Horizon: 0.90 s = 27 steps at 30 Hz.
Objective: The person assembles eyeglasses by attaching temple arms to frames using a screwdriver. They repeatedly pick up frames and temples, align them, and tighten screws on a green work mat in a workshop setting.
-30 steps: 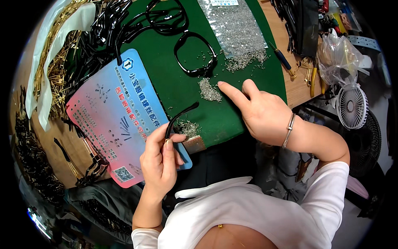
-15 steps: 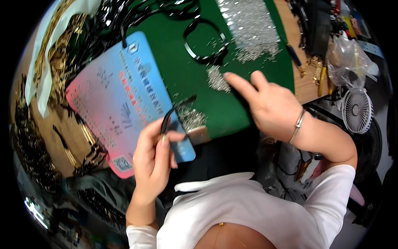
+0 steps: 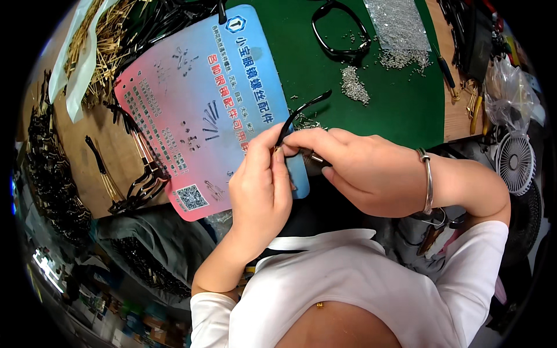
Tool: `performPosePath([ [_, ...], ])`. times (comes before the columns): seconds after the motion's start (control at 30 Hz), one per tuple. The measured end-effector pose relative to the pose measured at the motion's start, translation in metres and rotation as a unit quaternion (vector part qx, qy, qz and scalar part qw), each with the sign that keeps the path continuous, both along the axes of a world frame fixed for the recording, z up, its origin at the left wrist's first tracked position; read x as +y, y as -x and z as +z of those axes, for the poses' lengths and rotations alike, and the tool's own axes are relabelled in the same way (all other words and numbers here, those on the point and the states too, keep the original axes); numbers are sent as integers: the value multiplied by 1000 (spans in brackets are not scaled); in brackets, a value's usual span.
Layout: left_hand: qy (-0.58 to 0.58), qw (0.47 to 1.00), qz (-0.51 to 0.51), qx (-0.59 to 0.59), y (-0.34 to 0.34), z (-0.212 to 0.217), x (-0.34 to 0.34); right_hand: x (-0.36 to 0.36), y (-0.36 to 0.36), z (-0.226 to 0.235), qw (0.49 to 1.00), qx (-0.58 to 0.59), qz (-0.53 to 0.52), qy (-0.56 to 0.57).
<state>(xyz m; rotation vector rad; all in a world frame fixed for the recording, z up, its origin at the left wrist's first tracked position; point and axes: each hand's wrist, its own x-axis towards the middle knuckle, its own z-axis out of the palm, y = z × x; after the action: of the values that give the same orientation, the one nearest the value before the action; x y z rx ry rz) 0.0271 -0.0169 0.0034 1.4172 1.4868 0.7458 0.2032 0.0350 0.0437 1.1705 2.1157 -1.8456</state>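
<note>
Wood-grained bench (image 3: pixel 462 124) shows at the right, beyond a deep green, matte mat (image 3: pixel 400 113) whose dull surface probably stops tiny parts from rolling. 1 small heap of silvery metal bits (image 3: pixel 354 87) lies on it, below a clear plastic bag (image 3: pixel 400 26) of similar pieces; I judge they are loose for easy picking. Near the heap sits a glossy black, rounded eyeglass front (image 3: pixel 347 54), cut off at the top.

My left hand (image 3: pixel 264 180) pinches a slender, shiny black, curved eyeglass temple (image 3: pixel 309 106) between thumb and forefinger, above the right edge of a smooth pink-and-blue printed sheet (image 3: pixel 203 151). Held so, its long curved end points freely away from me. My right hand (image 3: pixel 377 174) bends inward, its forefinger meeting my left fingertips, presumably for steadiness. Beneath it shows a short silvery metal piece (image 3: pixel 317 156); I cannot tell whether these fingers grip anything. Thin, stiff brass-coloured strips (image 3: pixel 110 55) lie heaped at upper left.
</note>
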Motion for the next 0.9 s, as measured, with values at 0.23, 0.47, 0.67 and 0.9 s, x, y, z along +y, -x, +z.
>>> performPosePath([
  [0.23,-30,998,-11,45,1,-4,0,-10,-2,-5,995,36,-22,-87],
  [0.47,-38,998,-10,42,1,-2,2,11,3,11,987,30,-42,153],
  [0.67,-44,998,-35,35,7,-2,6,23,5,8,876,45,-186,443],
  [0.9,-42,998,-39,27,6,-4,9,10,4,-5,810,137,-265,505],
])
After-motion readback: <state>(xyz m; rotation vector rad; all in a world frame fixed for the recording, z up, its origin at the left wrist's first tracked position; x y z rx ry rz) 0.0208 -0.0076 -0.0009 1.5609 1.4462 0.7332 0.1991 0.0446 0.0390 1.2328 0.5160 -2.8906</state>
